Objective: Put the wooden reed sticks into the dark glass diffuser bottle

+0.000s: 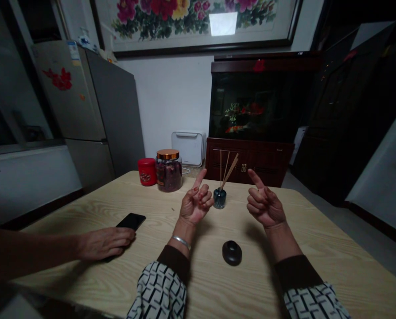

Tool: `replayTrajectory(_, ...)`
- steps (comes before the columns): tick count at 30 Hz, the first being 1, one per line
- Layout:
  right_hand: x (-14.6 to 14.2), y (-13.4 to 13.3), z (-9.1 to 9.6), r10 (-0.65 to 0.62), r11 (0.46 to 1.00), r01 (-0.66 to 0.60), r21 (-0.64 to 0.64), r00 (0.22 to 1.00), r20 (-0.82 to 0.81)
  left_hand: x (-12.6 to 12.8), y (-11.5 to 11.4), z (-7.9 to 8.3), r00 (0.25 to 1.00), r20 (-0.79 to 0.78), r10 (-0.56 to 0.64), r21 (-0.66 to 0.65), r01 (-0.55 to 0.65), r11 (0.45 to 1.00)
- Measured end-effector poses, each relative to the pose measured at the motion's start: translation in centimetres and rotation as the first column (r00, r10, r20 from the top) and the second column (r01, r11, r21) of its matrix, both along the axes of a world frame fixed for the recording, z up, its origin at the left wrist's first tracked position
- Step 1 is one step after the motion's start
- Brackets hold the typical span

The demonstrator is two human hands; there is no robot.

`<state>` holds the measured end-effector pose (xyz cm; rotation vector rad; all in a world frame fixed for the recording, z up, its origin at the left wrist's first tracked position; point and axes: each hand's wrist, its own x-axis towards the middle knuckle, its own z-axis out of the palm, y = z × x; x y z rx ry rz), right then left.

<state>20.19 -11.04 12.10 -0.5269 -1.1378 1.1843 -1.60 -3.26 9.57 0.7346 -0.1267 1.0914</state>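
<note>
My left hand is raised above the table, index finger stretched up and the other fingers curled into the palm; nothing shows in it. A silver bangle circles that wrist. On the other side, my right hand makes a mirrored shape, index finger pointing up and inward, the rest folded, nothing visible inside. Between the hands, farther back, stands a dark glass reed diffuser with several sticks; neither hand appears to hold it. A small round dark object with a raised knob lies on the table between my forearms.
Another person's hand rests on a black phone at the left of the wooden table. Near the back edge are a red canister and a copper-lidded jar. Beyond stand a fridge and a fish tank.
</note>
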Motion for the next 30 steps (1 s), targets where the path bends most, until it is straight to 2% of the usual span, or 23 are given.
replayTrajectory(1,0.3,0.7,-0.9,-0.016,0.999,0.017,-0.047,1.0,0.021,0.1,0.6,-0.7,0.998,-0.051,0.028,-0.038,-0.03,0.999)
replayTrajectory(3,1.0,2.2,-3.1,-0.14,0.971,0.168,-0.17,0.976,0.167,0.5,1.8,-2.6,0.966,-0.232,0.113,-0.104,-0.14,0.985)
replayTrajectory(5,1.4,3.8,-5.6,-0.279,0.891,0.383,-0.244,0.885,0.372,0.8,2.9,-4.7,0.864,-0.447,0.233,-0.116,-0.314,0.942)
replayTrajectory(6,1.5,4.5,-6.8,-0.32,0.85,0.463,-0.25,0.832,0.454,1.0,3.3,-5.7,0.826,-0.499,0.261,-0.111,-0.36,0.927)
replayTrajectory(8,1.5,5.9,-8.9,-0.345,0.81,0.535,-0.241,0.767,0.541,1.3,3.8,-7.5,0.772,-0.562,0.297,-0.091,-0.415,0.905)
replayTrajectory(11,1.1,8.1,-10.8,-0.368,0.793,0.575,-0.203,0.716,0.593,1.7,4.1,-9.1,0.727,-0.601,0.332,-0.059,-0.454,0.889)
replayTrajectory(15,0.3,11.3,-11.7,-0.402,0.784,0.607,-0.128,0.655,0.64,2.1,4.1,-9.9,0.681,-0.634,0.366,-0.005,-0.477,0.879)
replayTrajectory(19,-0.5,14.0,-11.9,-0.403,0.817,0.576,-0.044,0.624,0.669,2.3,4.1,-10.1,0.652,-0.658,0.376,0.024,-0.482,0.876)
replayTrajectory(22,-1.0,15.1,-12.0,-0.39,0.845,0.534,0.011,0.603,0.696,2.4,4.2,-10.2,0.639,-0.662,0.391,0.038,-0.493,0.869)
replayTrajectory(26,-1.0,15.1,-11.9,-0.401,0.844,0.533,0.056,0.558,0.727,2.6,4.4,-10.4,0.602,-0.645,0.471,0.117,-0.531,0.839)
replayTrajectory(30,-1.1,12.6,-11.9,-0.365,0.878,0.47,0.087,0.543,0.756,2.7,4.4,-11.0,0.51,-0.659,0.553,0.27,-0.526,0.806)
